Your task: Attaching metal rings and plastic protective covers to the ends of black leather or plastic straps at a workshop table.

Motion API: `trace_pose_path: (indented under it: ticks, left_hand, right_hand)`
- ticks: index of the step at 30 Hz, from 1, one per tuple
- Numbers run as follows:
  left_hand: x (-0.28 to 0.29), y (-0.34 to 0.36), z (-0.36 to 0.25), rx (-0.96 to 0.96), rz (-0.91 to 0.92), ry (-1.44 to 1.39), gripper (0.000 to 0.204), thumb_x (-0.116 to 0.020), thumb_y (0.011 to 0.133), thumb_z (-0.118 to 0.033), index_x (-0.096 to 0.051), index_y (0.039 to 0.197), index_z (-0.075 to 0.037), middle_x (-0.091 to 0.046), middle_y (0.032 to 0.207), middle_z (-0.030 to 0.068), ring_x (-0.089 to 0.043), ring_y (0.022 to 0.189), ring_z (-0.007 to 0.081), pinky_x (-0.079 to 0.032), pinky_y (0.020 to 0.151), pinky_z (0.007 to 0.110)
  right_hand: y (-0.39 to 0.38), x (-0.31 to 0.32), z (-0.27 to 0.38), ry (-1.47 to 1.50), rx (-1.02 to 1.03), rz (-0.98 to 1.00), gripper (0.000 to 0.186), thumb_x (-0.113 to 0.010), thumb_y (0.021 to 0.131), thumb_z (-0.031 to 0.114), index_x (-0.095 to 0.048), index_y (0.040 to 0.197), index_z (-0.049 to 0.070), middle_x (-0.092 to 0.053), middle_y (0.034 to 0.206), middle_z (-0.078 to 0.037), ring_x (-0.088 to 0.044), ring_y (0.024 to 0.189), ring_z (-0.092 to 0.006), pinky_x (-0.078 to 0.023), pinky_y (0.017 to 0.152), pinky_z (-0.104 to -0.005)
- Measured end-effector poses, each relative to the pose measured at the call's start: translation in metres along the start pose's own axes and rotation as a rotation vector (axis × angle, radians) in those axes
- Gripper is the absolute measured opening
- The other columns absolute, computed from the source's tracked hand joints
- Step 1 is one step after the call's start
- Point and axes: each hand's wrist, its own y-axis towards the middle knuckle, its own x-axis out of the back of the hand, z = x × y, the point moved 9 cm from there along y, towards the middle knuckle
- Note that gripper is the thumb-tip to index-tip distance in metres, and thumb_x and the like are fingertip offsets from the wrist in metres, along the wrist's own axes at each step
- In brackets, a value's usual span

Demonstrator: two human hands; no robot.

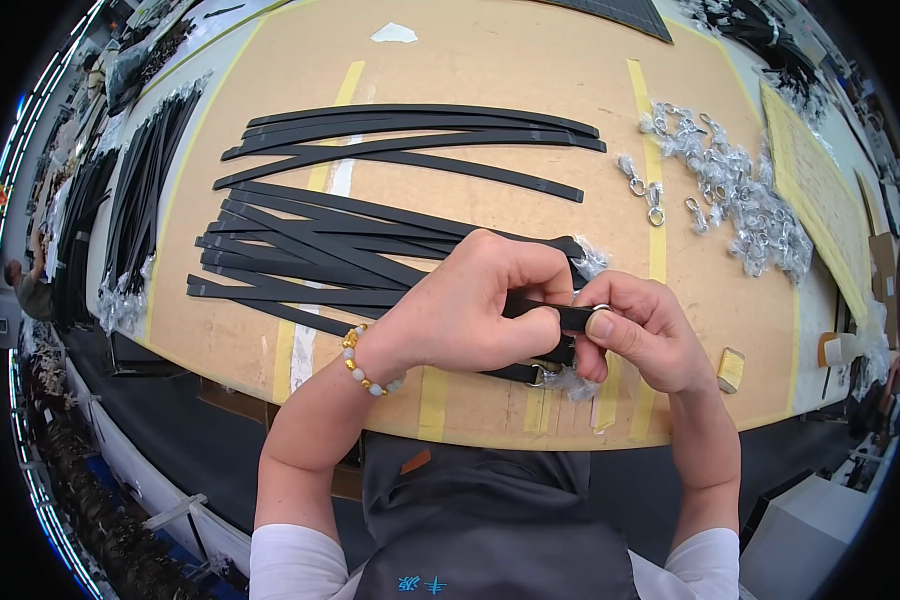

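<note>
My left hand [490, 305] is closed around the end of a black strap [574, 318], with thumb and curled fingers pinching it. My right hand [642, 330] grips a small silvery metal ring [600, 308] between thumb and forefinger, right at the strap's tip. Whether the strap passes through the ring, I cannot tell. Below and behind my left hand lies a pile of black straps [300, 240], some ending in metal hardware wrapped in clear plastic [575, 382]. Farther back, several loose flat straps [420, 125] lie side by side.
Plastic-wrapped metal snap hooks [730, 190] are heaped at the right of the tan table [510, 60]. A small yellow block [731, 370] sits near the front right edge. More black straps [150, 190] lie at the left, and a person [35, 280] is beyond them.
</note>
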Motion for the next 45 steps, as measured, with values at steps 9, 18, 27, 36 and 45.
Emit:
trace_pose_path:
  ticks: [9,18,27,36,45]
  left_hand:
    - [-0.005,0.001,0.011,0.045,0.032,0.102,0.008,-0.061,0.072,-0.006,-0.059,0.071,0.001,-0.048,0.059,0.0008,-0.040,0.058,0.0052,-0.034,0.052,0.025]
    - [0.001,-0.001,0.010,0.075,0.008,0.098,0.013,-0.058,0.084,-0.005,-0.062,0.074,0.001,-0.050,0.058,-0.0010,-0.041,0.058,0.0038,-0.033,0.051,0.025]
    - [0.009,-0.004,-0.002,-0.009,-0.020,0.059,0.011,-0.058,0.083,-0.004,-0.060,0.073,0.001,-0.050,0.060,-0.0010,-0.041,0.058,0.0037,-0.033,0.051,0.025]
    - [-0.005,0.001,0.000,-0.018,0.087,0.078,0.006,-0.060,0.082,-0.003,-0.062,0.077,0.001,-0.054,0.062,0.0002,-0.045,0.059,0.0042,-0.037,0.053,0.023]
    - [-0.022,0.000,-0.011,-0.171,0.011,0.073,0.022,-0.077,0.084,-0.003,-0.069,0.104,0.001,-0.067,0.086,0.0032,-0.062,0.077,0.0071,-0.051,0.068,0.023]
  right_hand:
    - [0.002,-0.002,-0.008,-0.018,-0.053,0.015,0.023,-0.056,0.106,0.020,-0.061,0.111,-0.002,-0.070,0.081,-0.004,-0.064,0.070,-0.0065,-0.052,0.065,-0.0225]
    - [0.002,-0.004,-0.009,0.023,-0.062,0.015,0.023,-0.056,0.106,0.020,-0.061,0.111,-0.002,-0.071,0.080,-0.006,-0.066,0.070,-0.0082,-0.053,0.064,-0.0233]
    - [0.004,0.000,-0.010,0.110,-0.049,-0.002,0.017,-0.059,0.103,0.017,-0.062,0.105,0.001,-0.070,0.079,-0.004,-0.063,0.067,-0.0055,-0.048,0.060,-0.0209]
    - [0.003,-0.004,-0.012,0.068,-0.054,-0.063,0.018,-0.064,0.099,0.016,-0.055,0.086,0.008,-0.050,0.066,0.008,-0.044,0.058,0.0002,-0.034,0.053,-0.0198]
    - [-0.022,0.028,0.001,0.028,-0.051,-0.071,0.023,-0.067,0.101,0.023,-0.057,0.087,0.008,-0.053,0.071,0.006,-0.044,0.059,-0.0007,-0.034,0.052,-0.0195]
